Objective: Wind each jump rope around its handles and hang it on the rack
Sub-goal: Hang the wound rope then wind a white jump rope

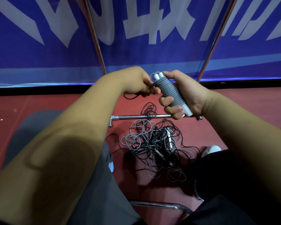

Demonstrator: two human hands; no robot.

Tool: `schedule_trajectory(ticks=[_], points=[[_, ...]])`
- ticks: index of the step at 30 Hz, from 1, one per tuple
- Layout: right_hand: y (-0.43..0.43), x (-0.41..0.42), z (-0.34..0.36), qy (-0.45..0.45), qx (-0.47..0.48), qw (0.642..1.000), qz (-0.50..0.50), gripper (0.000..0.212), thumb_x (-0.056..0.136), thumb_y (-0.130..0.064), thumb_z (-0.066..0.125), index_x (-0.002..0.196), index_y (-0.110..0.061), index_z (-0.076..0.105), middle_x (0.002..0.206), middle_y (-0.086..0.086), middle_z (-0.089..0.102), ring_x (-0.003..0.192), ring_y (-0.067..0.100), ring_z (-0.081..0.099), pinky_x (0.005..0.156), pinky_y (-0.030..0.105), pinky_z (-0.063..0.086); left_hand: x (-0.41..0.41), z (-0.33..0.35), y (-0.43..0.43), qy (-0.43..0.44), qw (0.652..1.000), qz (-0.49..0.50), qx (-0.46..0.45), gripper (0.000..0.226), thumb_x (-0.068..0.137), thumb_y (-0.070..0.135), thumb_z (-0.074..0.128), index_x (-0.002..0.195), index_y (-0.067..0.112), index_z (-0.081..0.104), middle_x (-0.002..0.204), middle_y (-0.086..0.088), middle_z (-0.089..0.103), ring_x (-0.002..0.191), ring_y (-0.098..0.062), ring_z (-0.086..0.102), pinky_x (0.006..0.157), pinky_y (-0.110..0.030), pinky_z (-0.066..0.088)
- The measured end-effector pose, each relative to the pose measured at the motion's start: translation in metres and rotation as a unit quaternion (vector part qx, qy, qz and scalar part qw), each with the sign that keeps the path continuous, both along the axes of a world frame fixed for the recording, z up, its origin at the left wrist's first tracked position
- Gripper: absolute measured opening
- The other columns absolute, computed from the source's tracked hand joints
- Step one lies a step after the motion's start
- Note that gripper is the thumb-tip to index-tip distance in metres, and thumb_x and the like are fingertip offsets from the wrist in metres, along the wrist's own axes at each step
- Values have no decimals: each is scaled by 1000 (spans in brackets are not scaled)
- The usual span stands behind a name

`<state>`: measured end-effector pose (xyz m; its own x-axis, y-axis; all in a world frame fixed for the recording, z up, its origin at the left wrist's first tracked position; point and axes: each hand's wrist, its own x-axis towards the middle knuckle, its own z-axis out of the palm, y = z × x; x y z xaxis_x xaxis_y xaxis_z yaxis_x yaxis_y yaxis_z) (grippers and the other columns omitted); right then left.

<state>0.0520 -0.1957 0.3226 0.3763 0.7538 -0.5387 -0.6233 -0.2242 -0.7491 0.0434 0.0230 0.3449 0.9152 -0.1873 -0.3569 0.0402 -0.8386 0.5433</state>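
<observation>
My right hand (183, 96) grips a pair of white handles with a grey jump rope (169, 91) coiled tightly around them, held tilted in front of me. My left hand (140, 82) pinches the grey rope's loose end beside the top of the coil, where a small loop sticks up. On the red floor below lies a tangled pile of grey and black jump ropes (154, 143) with a white handle in it. The metal rack (96, 39) stands behind, its two slanted poles rising from a base bar (136, 117) on the floor.
A blue banner (39, 38) with large white characters fills the background behind the rack. My knees in dark trousers flank the pile, with a white shoe (212, 150) at the right. A chrome chair frame (161, 205) shows at the bottom.
</observation>
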Motion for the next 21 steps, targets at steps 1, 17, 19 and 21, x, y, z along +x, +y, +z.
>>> schedule_trajectory(ticks=[1,17,19,21], points=[[-1,-1,2,10,11,1000,16,47,96,-69,42,94,-25,58,70,-1,29,48,13,22,51,21,19,1,0,1,-3,1000,1,-4,27,93,29,80,68,38,78,67,11,75,49,6,55,57,-14,42],[5,-13,-29,-74,-130,986,69,32,104,-66,49,109,-38,64,75,4,50,51,15,41,47,18,34,-2,11,-12,-73,997,-6,-18,16,78,15,83,86,29,82,68,17,72,55,6,57,63,-23,46],[5,-9,-32,-106,-154,982,38,31,104,-66,52,112,-36,59,76,5,52,52,16,43,49,19,36,-3,11,-16,-88,996,-1,-9,14,77,17,85,85,29,82,71,18,73,60,5,60,65,-24,48],[4,-5,-33,-119,-166,979,14,31,104,-63,55,113,-34,57,76,7,54,52,18,46,50,22,39,-3,11,-16,-95,995,3,-5,13,77,19,86,84,29,82,74,15,75,67,0,66,67,-28,54]])
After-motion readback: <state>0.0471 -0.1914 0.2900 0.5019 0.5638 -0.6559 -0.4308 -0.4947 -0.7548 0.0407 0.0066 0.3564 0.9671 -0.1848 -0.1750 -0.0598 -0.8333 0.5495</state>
